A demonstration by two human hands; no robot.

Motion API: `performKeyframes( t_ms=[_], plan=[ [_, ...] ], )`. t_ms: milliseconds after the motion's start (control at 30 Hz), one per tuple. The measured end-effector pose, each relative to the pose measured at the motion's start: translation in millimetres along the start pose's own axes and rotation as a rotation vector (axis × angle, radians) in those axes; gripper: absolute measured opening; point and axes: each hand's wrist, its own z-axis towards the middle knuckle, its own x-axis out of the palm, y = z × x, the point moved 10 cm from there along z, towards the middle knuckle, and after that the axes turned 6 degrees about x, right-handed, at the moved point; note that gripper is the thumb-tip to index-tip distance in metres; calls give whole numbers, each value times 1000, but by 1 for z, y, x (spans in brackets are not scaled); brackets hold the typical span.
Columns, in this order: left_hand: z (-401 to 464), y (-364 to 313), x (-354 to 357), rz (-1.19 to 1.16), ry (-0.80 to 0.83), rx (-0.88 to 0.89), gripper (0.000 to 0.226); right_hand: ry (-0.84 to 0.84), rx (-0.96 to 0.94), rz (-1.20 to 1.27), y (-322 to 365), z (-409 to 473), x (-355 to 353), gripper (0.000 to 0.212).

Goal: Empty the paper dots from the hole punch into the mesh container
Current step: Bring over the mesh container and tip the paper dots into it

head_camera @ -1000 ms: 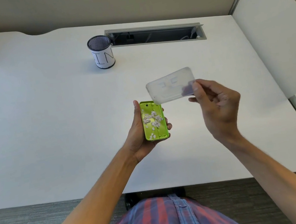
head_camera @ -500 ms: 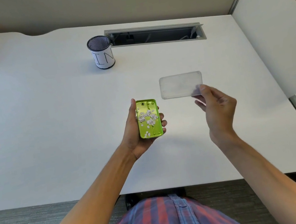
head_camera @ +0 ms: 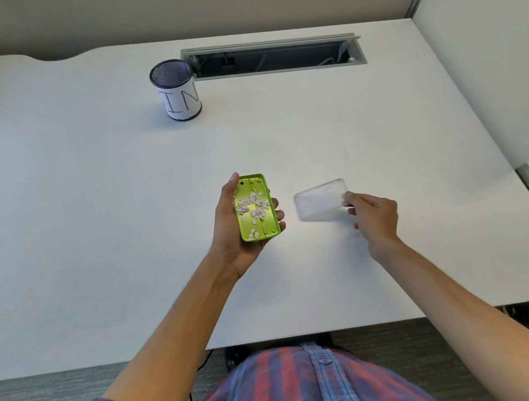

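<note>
Upturned in the left hand, dot-filled hole punch; right hand pinching its clear cover.

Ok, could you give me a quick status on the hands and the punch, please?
Left hand holds green hole punch, dots showing. Right hand pinches clear cover low over desk. Mesh container far back, path clear.

Bare white desk lies open between the hands and the far mesh container.
</note>
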Motion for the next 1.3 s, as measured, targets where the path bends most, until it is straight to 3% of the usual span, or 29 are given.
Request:
performKeyframes(
  t_ms=[433,567,700,800,1133,1300],
  plan=[
    [14,-3,5,121,54,46,51,-177,-334,-447,23,-5,-16,15],
    [18,-6,11,148,93,57,54,96,-462,-279,51,-33,11,12],
    [22,-8,19,160,86,60,56,527,-290,-141,55,-67,63,21],
    [23,-9,29,127,96,49,59,706,-166,-82,54,-85,88,28],
    [44,-24,27,250,86,105,59,827,44,171,59,-88,115,21],
    [65,-56,-11,543,-161,255,69,814,52,204,62,-80,117,24]
  ],
)
